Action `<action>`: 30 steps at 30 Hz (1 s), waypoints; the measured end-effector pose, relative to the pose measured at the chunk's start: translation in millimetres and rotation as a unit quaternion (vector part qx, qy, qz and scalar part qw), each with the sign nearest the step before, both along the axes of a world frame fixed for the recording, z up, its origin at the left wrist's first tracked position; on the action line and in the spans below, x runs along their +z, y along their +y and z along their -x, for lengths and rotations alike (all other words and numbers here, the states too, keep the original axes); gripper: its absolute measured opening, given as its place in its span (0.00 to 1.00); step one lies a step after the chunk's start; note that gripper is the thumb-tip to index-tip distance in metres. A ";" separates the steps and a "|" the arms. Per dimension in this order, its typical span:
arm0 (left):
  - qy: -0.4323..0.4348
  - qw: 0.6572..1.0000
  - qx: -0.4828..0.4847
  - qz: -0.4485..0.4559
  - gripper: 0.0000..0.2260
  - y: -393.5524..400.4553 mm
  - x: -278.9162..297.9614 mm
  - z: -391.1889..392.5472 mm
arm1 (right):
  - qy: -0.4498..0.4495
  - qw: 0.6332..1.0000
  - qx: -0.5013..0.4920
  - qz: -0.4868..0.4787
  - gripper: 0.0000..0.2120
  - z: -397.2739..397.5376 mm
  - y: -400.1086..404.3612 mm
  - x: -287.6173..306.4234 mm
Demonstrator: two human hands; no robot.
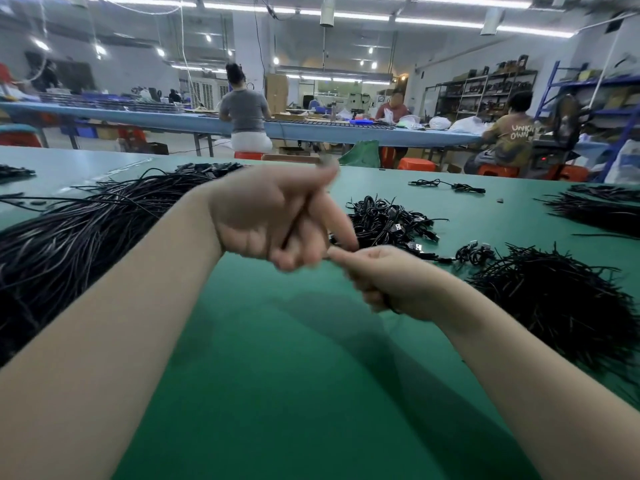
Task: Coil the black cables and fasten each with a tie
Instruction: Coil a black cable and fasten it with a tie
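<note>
Both hands raised over the green counter (pixel 277 393), working one black cable between them.

The left hand (pixel 263 216) has its fingers curled round a thin black cable (pixel 294 225) that runs down between them; the right hand (pixel 388 282), just below and touching it, is closed in a fist, though blur hides what it holds. The cable looks light, thin and limp, so it should loop easily yet spring loose unless pinched at the crossing. Uncoiled cables (pixel 69 244) lie heaped at left, finished coils (pixel 391 220) beyond the hands, a pile of black ties (pixel 554 299) at right. The near middle of the counter lies open green between the heaps, giving room for winding.
</note>
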State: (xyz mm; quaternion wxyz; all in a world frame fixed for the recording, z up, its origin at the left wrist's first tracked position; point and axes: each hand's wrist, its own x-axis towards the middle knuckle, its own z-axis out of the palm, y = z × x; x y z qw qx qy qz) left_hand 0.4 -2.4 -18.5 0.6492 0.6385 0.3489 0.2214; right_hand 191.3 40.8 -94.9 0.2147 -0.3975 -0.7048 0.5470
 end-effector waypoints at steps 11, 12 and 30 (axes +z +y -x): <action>-0.152 0.932 0.324 -0.057 0.26 21.6 -7.7 -10.8 | 0.178 0.983 0.053 -0.002 0.14 25.8 -24.2 21.3; -0.194 0.931 0.302 -0.061 0.26 17.4 -2.8 -7.5 | 0.166 0.982 0.083 0.034 0.14 28.6 -25.8 11.8; 0.014 0.961 0.273 -0.033 0.27 19.7 -16.9 -19.0 | 0.039 0.965 -0.097 -0.240 0.10 0.4 -6.1 39.5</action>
